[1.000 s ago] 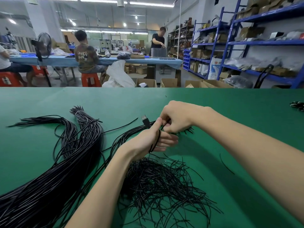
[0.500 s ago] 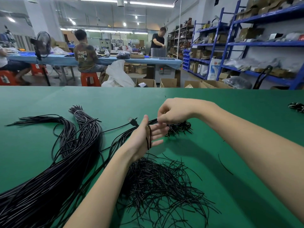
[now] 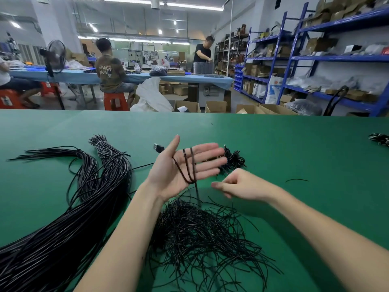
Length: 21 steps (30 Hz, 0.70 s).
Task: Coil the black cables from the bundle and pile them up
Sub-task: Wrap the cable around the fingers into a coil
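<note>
Head view: over the green felt worktop (image 3: 294, 154), the left hand (image 3: 185, 165) is held palm-up with fingers straight and relaxed, its grip released, while a thin black cable (image 3: 189, 167) lies looped in a few turns across the palm and trails down off its lower edge. Just right of that hand, the right hand (image 3: 237, 184) is loosely curled, and whether its grip pinches the cable cannot be told. Left of the left hand lies the thick bundle of long black cables (image 3: 69, 224), below it a loose tangle of thin black wires (image 3: 206, 234), and just behind its fingers a small pile of coiled black cables (image 3: 233, 160).
</note>
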### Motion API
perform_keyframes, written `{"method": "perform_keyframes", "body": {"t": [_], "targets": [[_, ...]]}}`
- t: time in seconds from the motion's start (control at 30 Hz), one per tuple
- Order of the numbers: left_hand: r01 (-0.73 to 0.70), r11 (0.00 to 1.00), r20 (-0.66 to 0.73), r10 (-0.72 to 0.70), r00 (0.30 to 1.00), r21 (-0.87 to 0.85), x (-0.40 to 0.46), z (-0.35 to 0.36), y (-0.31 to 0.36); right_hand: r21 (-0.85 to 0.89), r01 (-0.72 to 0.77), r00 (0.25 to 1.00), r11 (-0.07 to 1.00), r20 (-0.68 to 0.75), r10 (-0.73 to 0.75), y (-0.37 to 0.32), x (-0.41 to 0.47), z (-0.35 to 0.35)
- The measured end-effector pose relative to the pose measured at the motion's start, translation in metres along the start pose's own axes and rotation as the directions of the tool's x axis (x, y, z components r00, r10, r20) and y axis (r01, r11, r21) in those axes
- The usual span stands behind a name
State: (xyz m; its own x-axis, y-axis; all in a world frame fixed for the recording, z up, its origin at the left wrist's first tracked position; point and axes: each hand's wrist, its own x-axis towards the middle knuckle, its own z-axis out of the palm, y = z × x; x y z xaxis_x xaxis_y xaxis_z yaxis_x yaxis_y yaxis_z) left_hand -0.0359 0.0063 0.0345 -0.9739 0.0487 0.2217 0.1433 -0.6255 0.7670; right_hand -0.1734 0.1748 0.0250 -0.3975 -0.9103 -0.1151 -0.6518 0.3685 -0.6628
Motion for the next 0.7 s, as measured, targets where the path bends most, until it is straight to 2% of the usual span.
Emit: {"method": "perform_keyframes", "body": {"t": [0.1,0.17,0.23,0.3,0.37,0.43,0.5,0.57,0.63,0.7], "targets": [[0.144,0.976,0.030,-0.151,0.988,0.163,-0.001,0.007,-0.001,0.152,-0.012,1.000,0.988,-0.025,0.016,0.000,0.000,-0.020],[0.143,0.960,-0.023,-0.142,0.990,0.241,0.002,0.013,-0.007,0.245,-0.051,0.997,0.968,0.076,0.033,-0.010,0.000,-0.021],[0.094,0.950,-0.088,-0.070,0.994,0.298,0.004,0.015,-0.012,0.361,-0.107,0.988,0.927,0.142,0.058,-0.016,-0.001,-0.014],[0.033,0.948,-0.121,0.006,0.993,0.316,0.006,0.014,-0.014,0.557,-0.166,0.986,0.814,0.121,0.118,-0.015,-0.003,-0.008],[-0.042,0.932,-0.144,0.100,0.984,0.361,0.007,0.012,-0.014,0.735,-0.238,0.971,0.635,0.184,0.151,-0.014,-0.007,-0.005],[-0.103,0.910,-0.159,0.180,0.971,0.401,0.009,0.010,-0.015,0.817,-0.286,0.954,0.500,0.291,0.071,-0.013,-0.012,0.000],[-0.142,0.899,-0.186,0.236,0.954,0.415,0.012,0.010,-0.018,0.840,-0.245,0.955,0.485,0.295,-0.028,-0.016,-0.017,0.006],[-0.162,0.896,-0.220,0.271,0.937,0.414,0.014,0.008,-0.020,0.862,-0.160,0.974,0.482,0.218,-0.067,-0.021,-0.018,0.012],[-0.173,0.910,-0.234,0.275,0.933,0.377,0.016,0.009,-0.021,0.882,-0.096,0.988,0.461,0.141,-0.064,-0.028,-0.018,0.015],[-0.175,0.938,-0.230,0.249,0.941,0.299,0.018,0.012,-0.021,0.850,-0.108,0.989,0.516,0.144,-0.029,-0.033,-0.017,0.016]]}}
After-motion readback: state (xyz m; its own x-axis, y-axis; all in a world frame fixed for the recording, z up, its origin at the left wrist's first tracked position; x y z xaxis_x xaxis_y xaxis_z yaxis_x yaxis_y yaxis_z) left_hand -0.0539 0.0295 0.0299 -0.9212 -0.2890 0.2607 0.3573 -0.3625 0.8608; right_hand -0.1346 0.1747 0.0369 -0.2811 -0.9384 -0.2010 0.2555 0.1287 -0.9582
